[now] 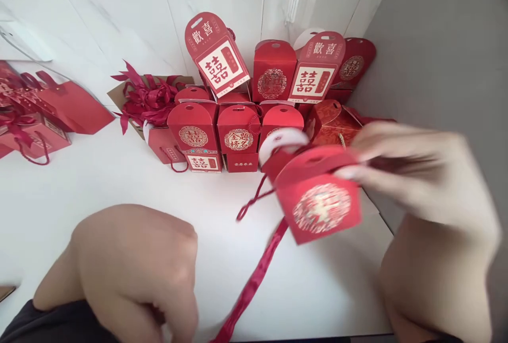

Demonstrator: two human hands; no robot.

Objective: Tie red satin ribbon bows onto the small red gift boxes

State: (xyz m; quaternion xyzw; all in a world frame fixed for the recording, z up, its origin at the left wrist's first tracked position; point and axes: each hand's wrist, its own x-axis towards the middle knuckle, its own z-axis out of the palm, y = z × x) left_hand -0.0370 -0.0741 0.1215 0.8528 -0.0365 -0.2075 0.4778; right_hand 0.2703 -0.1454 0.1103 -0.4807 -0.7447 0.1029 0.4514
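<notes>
My right hand [416, 173] is blurred by motion and grips the top handle of a small red gift box [321, 205] with a round gold emblem, holding it above the white table [119, 184]. A thin red cord hangs from the box's left side. My left hand [135, 269] is low at the front, fingers curled and pinched on the near end of a dark red ribbon [257, 274] that runs diagonally up toward the box.
Several red gift boxes [238, 136] stand stacked against the marble wall at the back. A cardboard box of red ribbons [146, 99] sits left of them. More red boxes and bags [47, 110] lie at the far left. The table edge runs along the right.
</notes>
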